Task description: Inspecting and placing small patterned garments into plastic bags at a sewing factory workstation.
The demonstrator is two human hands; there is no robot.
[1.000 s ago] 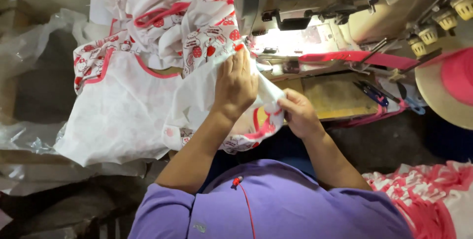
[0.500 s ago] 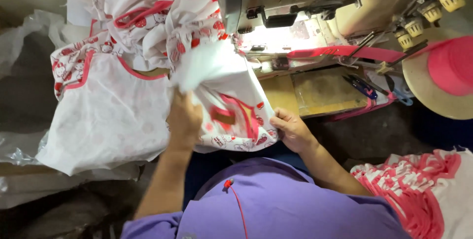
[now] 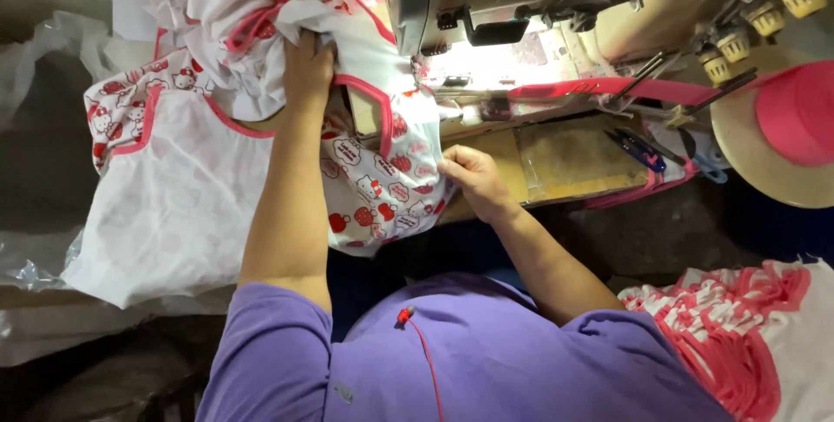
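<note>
Both hands are closed on white cloth printed with red cartoon figures and edged in pink trim. Reaching far and to the left, the left hand (image 3: 307, 70) grips a bunched fold of the printed garment (image 3: 382, 183) where it meets the heap of finished pieces (image 3: 217, 31) at the far left of the bench. Nearer and more to the right, the right hand (image 3: 473, 179) pinches the right edge of that garment with fingers curled, resting against the wooden bench top (image 3: 573, 161). Draped over the near edge of the bench between the two hands, the garment has its pink binding running up toward the needle area of the sewing machine (image 3: 539, 5), which stands at the far side under a bright lamp. A pink strip of binding tape (image 3: 608, 87) runs to the right from the machine toward a round spool of pink tape (image 3: 795, 113) at the far right. More red and white pieces (image 3: 738, 335) lie at the near right, beside the person's purple shirt (image 3: 486, 361).
</note>
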